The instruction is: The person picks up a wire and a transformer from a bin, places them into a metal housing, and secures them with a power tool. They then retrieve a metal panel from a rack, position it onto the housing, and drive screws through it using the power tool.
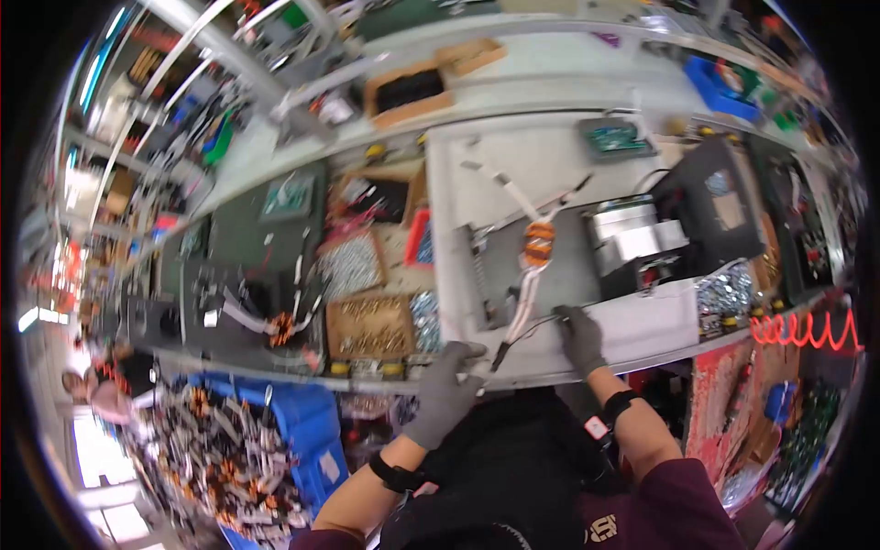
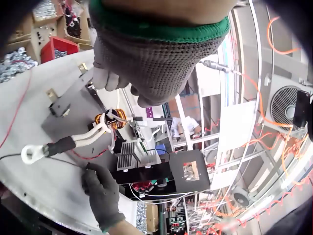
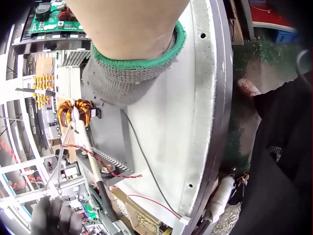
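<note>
Both hands wear grey knit gloves. In the head view my left hand [image 1: 445,390] is beside the lower end of a coil's leads at the table's front edge; its fingers hang loosely with nothing between them. The coil [image 1: 538,243] is a ring wound with orange wire, lying on a grey metal plate [image 1: 570,275]. Its white-sleeved leads end in a ring terminal [image 2: 32,154], which sticks out free in the left wrist view. My right hand [image 1: 580,341] pinches a thin black wire [image 2: 63,160] at its fingertips, close over the white tabletop.
Right of the coil stands a black housing [image 1: 715,206] with silver heatsinks [image 1: 632,234]. Cardboard boxes of screws [image 1: 371,325] and a red bin [image 1: 419,238] line the left. A blue crate [image 1: 302,408] is below the bench, and a green circuit board [image 1: 614,137] lies at the back.
</note>
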Tool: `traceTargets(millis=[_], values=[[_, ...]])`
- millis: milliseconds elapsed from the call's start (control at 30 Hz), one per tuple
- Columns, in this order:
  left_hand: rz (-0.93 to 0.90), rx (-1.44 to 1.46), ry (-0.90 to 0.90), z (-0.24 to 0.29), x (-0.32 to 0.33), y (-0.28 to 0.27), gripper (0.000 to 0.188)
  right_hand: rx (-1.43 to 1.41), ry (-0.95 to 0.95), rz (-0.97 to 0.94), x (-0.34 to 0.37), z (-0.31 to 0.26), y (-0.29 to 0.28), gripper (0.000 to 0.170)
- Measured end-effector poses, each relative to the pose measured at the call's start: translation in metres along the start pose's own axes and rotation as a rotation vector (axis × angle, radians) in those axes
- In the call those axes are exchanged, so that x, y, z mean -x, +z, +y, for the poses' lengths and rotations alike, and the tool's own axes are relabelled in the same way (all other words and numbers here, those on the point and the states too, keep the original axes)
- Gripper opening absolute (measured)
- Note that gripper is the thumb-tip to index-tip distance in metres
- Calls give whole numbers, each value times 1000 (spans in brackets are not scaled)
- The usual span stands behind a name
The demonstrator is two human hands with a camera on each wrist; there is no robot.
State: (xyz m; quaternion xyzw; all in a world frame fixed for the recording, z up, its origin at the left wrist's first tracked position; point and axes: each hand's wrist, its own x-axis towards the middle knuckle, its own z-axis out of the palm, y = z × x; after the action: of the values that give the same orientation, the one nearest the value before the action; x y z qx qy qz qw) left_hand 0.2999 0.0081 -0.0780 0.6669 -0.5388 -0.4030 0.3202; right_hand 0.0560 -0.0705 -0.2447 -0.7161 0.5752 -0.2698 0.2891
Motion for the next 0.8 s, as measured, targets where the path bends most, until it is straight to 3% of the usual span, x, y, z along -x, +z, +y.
traceTargets(millis=[67, 133, 200, 367, 433, 500, 533, 600, 633, 667, 733, 800], values=[[10, 90, -109, -30, 40, 10, 23, 144, -57, 50, 2, 12, 11, 22], [-102, 49, -89, -67, 83, 22, 25, 300, -95, 151, 4, 32, 28, 22], [-214, 167, -298, -92, 116, 21, 28, 383, -81, 172, 4, 28, 30, 27], [-218, 189, -535, -218, 196, 53, 25, 407, -266, 302, 2, 36, 31, 31], [-249, 114, -778, -265, 217, 65, 30, 380, -226, 280, 2, 45, 31, 32], [-188, 87, -821, -324, 244, 88, 33, 403, -241, 228, 0, 48, 27, 32], [-122, 53, -844, -353, 253, 100, 37, 400, -114, 165, 2, 59, 23, 35], [-89, 0, -941, -411, 252, 104, 39, 272, -182, 183, 1, 46, 24, 34], [-29, -58, -949, -470, 262, 117, 37, 360, -144, 206, 1, 49, 21, 34], [34, -116, -960, -533, 274, 131, 35, 296, -226, 202, 0, 48, 24, 33], [86, -99, -940, -611, 292, 120, 35, 552, -361, 134, -3, 61, 10, 35], [249, 170, -1111, -513, 259, 69, 34, 458, -497, 80, -16, 106, -11, 39]])
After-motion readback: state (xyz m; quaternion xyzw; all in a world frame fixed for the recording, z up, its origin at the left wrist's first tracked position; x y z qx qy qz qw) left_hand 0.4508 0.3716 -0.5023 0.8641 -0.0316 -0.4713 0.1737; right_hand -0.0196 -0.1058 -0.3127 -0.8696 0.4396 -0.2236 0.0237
